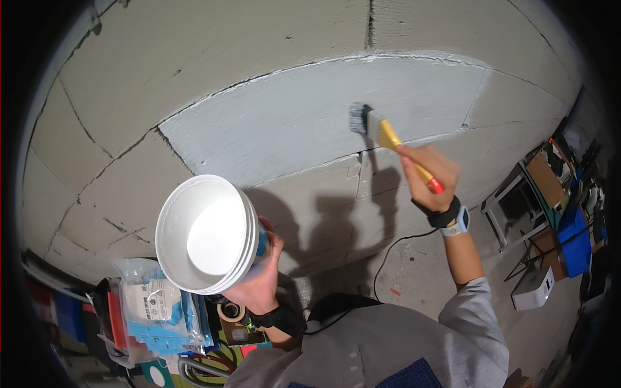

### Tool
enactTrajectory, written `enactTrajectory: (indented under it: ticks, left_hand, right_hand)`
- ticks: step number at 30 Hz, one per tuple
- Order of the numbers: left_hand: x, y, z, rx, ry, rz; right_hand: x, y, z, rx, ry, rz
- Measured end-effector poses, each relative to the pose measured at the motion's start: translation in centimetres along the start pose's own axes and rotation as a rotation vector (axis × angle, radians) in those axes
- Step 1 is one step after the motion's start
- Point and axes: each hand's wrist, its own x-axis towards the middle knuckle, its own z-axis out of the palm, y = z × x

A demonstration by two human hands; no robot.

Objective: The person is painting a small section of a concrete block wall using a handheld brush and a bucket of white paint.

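My left hand (pixel 260 290) grips a white plastic bucket (pixel 174 223) by its side, tilted so that its inside shows. White paint (pixel 218 236) lies in the bottom. My right hand (pixel 432 173) is wrapped round the yellow, red-tipped handle of a paintbrush (pixel 389 136). The dark, white-smeared bristles are at the face of a wall block (pixel 272 119) coated whitish, and look blurred by motion. Whether they touch the wall is hard to tell. Around that block, the other grey-beige blocks (pixel 310 32) look uncoated, with dark cracks and joints between them.
At lower left, below the bucket, are plastic-wrapped packets (pixel 155 307), a tape roll (pixel 231 310) and other clutter. To the right stand a metal-framed table (pixel 504 220) with boxes, a blue bin (pixel 574 239) and a white box (pixel 533 289). A black cable (pixel 388 249) hangs near my body.
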Motion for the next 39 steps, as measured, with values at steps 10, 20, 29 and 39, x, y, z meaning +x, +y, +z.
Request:
enactTrajectory:
  ticks: [10,20,29,39]
  left_hand:
    - [0.0,-0.9,-0.3,0.023,-0.002,0.004]
    - [-0.1,-1.6,-0.5,0.052,-0.098,0.027]
    - [-0.4,-3.6,-0.5,0.021,-0.044,0.024]
    - [-1.2,-4.1,-0.8,0.013,-0.035,0.039]
  right_hand:
    - [-0.1,-0.3,-2.6,-0.001,0.094,0.060]
    - [1.2,3.8,-4.7,-0.038,0.057,0.059]
    - [3.0,0.3,-2.5,0.178,-0.001,-0.134]
    - [3.7,3.7,-4.6,0.031,0.116,0.013]
